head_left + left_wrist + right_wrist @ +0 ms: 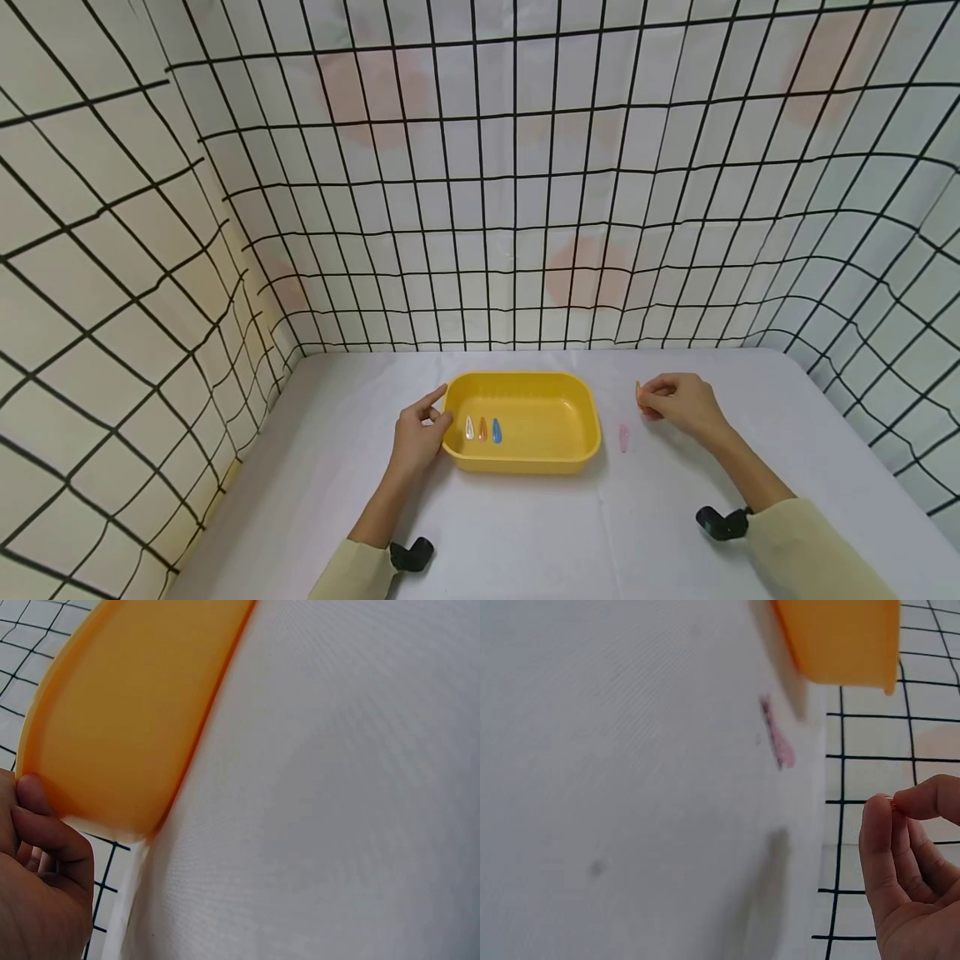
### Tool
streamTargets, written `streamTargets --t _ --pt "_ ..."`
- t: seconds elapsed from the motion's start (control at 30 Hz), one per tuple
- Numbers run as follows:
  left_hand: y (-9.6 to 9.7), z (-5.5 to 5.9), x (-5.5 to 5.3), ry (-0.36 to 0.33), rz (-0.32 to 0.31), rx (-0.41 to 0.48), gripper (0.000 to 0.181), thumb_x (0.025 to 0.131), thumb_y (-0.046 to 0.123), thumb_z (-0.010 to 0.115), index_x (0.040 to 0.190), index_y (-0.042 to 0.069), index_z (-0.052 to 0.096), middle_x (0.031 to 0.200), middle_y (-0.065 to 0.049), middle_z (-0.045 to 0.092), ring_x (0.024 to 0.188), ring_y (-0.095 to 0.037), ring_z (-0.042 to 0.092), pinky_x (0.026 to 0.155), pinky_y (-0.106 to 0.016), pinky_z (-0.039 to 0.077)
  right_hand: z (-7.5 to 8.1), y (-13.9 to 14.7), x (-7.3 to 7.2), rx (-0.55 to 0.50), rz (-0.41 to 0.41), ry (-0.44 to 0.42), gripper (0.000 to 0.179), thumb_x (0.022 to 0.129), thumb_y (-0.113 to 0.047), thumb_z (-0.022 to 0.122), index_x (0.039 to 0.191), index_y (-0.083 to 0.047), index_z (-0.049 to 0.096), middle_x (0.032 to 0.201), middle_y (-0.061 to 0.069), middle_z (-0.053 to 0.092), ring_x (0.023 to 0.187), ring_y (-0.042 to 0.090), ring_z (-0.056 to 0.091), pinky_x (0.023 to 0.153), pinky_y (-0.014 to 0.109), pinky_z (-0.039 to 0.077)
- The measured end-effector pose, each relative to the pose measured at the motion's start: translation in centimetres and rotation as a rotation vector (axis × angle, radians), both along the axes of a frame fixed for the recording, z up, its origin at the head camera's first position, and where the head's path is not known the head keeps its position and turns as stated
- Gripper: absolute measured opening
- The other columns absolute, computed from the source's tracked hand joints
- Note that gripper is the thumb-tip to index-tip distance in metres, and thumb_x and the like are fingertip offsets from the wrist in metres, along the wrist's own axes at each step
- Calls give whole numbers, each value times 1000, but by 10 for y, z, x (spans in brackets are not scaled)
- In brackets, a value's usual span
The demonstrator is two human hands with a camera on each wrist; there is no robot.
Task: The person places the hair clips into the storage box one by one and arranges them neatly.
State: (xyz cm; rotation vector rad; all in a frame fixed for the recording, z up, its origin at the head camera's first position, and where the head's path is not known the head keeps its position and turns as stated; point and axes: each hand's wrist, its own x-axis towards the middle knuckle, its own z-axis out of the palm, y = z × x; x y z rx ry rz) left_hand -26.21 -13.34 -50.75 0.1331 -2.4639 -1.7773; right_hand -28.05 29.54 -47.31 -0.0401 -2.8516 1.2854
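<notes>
A yellow tray (pixel 525 463) sits on the table, with my left hand (pixel 417 433) gripping its left rim. In the left wrist view the fingers (pixel 52 832) of that hand lie at the tray's edge. Inside the tray, toward its left end, a white hair clip (pixel 469 427), an orange hair clip (pixel 482 429) and a blue hair clip (pixel 497 431) lie side by side. To the right of the tray, my right hand (pixel 681 403) pinches a small orange hair clip (pixel 638 392) between thumb and fingers, mostly hidden in the right wrist view. A pink hair clip (pixel 623 437) lies between tray and hand.
White cloth covers the table (pixel 525 533). A black wire grid (pixel 514 175) stands along the back and both sides, with white sheeting behind it. Black wrist cameras sit at both sleeves, the right one (pixel 722 523) close over the cloth.
</notes>
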Motion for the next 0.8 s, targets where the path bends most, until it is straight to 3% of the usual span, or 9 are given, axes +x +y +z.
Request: streamTargets --t 0.17,0.4,0.8 --pt "-1 0 1 1 -6 -1 53 92 13 67 144 21 63 81 -4 57 46 -12 47 44 -19 43 7 -9 -1 -111 -1 -14 33 96 -24 69 112 4 70 90 9 77 76 15 75 75 32 63" --pt "1 2 0 11 -10 -6 54 91 13 66 144 21 63 79 -3 57 45 -12 46 43 -19 42 16 -22 -1 -242 41 -32 34 98 -21 67 115 8 68 92 12 76 76 16 75 74 31 63" --pt "0 0 1 23 -14 3 53 91 13 67 143 20 63 78 -4 57 44 -12 45 43 -20 42 37 -53 1 -324 157 -26 33 98 -19 69 112 11 69 91 16 75 73 19 75 71 33 64"
